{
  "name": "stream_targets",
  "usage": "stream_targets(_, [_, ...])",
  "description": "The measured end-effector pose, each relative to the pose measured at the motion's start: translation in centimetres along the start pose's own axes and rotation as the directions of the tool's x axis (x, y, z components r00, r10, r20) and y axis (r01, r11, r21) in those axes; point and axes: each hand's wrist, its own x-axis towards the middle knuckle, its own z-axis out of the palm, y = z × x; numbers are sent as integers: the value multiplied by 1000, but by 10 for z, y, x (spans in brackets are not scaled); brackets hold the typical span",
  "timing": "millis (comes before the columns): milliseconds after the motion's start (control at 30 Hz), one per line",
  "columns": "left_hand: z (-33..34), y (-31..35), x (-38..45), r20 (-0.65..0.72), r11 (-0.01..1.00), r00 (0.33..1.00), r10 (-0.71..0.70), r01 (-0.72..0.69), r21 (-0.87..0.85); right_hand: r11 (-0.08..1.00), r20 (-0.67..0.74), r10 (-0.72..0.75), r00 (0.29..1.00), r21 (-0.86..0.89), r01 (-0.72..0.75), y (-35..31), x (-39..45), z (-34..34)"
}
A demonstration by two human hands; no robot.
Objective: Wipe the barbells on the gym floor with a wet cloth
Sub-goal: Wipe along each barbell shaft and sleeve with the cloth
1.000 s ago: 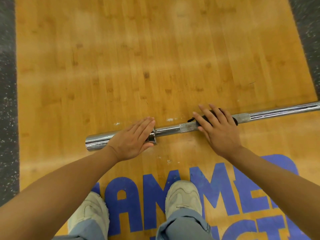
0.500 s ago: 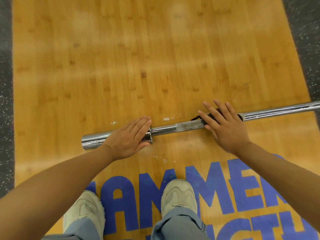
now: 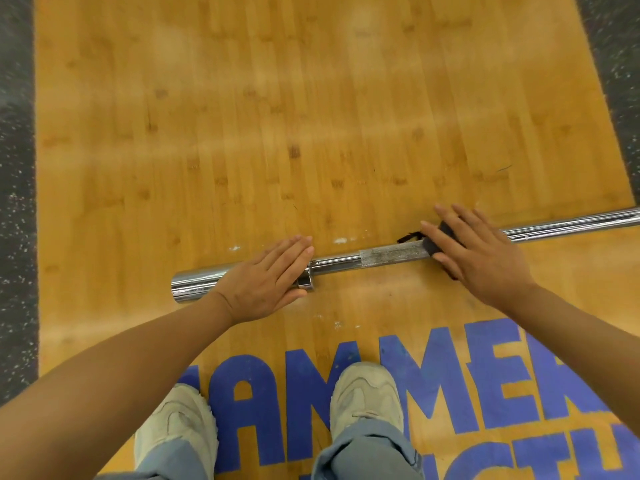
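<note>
Slid further right along the long chrome steel barbell (image 3: 343,263) since a moment ago, the dark wet cloth (image 3: 437,241) is now pressed onto the knurled shaft under the right hand (image 3: 479,252), fingers kept straight and spread. The sleeve end is steadied by the flat, relaxed left hand (image 3: 265,277). The bar is laid across the yellow wooden platform (image 3: 277,116), ahead of two beige sneakers (image 3: 363,393).

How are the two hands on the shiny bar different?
The left hand lies flat and bare on the barbell, at the collar beside the thick sleeve; the right hand presses a dark cloth onto the thin shaft. The left hand's fingers stay together; the right hand's are spread. Both are open and palm-down.
</note>
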Motion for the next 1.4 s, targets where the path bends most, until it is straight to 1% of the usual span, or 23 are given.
stream_targets(67, [1,1,0,-3,999,1000,14,-14,35,993,-29,118,993,-17,-119,-9,0,3])
stream_targets(133, [2,1,-1,-2,998,1000,26,-26,60,962,-97,271,958,16,-271,-40,7,5])
stream_targets(200, [2,1,-1,-8,998,1000,28,-28,64,951,-135,309,941,73,-302,-74,23,8])
stream_targets(300, [3,0,-1,-18,998,999,47,-46,48,980,-128,183,975,101,-171,-103,42,8])
stream_targets(400, [4,-2,-5,-7,995,996,85,-84,49,998,-94,-59,994,24,61,-74,35,9])
stream_targets(433, [4,-2,-5,-4,994,996,93,-93,50,996,-96,-88,991,-11,88,-55,27,10])
stream_targets(500, [5,-3,-6,-4,994,995,95,-95,49,998,-120,-32,992,-56,25,-16,9,10])
stream_targets(567, [5,-1,-5,-1,995,996,87,-87,44,996,-134,65,989,-60,-73,-2,-6,10])
stream_targets(667, [5,-1,-4,4,995,997,81,-81,55,969,-237,232,943,-28,-245,-30,1,18])
stream_targets(733, [5,0,-4,7,996,997,75,-75,52,959,-266,278,923,23,-282,-57,17,19])
stream_targets(800, [5,-1,-4,13,997,998,68,-69,33,974,-257,227,940,38,-225,-77,31,20])
stream_targets(867, [4,-1,-4,16,998,998,62,-62,7,995,-242,99,965,17,-98,-77,36,20])
stream_targets(933, [3,-2,-4,16,999,999,50,-50,-17,995,-201,-94,975,-50,86,-56,32,17])
stream_targets(967, [3,-2,-4,16,999,999,46,-46,-28,986,-183,-160,970,-73,149,-42,28,15])
stream_targets(1000, [2,-2,-4,16,998,999,43,-42,-40,982,-177,-183,967,-83,171,-26,22,14])
stream_targets(1067, [1,-1,-2,12,998,999,34,-33,-61,992,-172,-116,978,-69,106,-4,11,12])
stream_targets(1133, [1,-1,-1,9,997,1000,27,-26,-69,997,-219,46,975,-46,-58,-9,5,15])
stream_targets(1167, [1,0,-1,10,997,1000,27,-26,-67,982,-262,171,950,-28,-185,-23,7,17])
stream_targets(1233, [1,1,-2,10,998,1000,27,-27,-55,903,-332,420,845,63,-425,-61,20,22])
stream_targets(1267, [1,1,-2,9,998,1000,29,-28,-50,873,-337,484,808,117,-474,-80,29,23])
stream_targets(1300, [1,1,-3,11,998,999,31,-31,-47,871,-321,490,811,148,-468,-97,37,23])
stream_targets(1333, [1,1,-3,14,998,999,35,-34,-48,897,-297,441,847,154,-414,-107,42,22])
stream_targets(1400, [0,1,-3,12,998,999,38,-37,-57,971,-268,236,934,101,-216,-101,40,19])
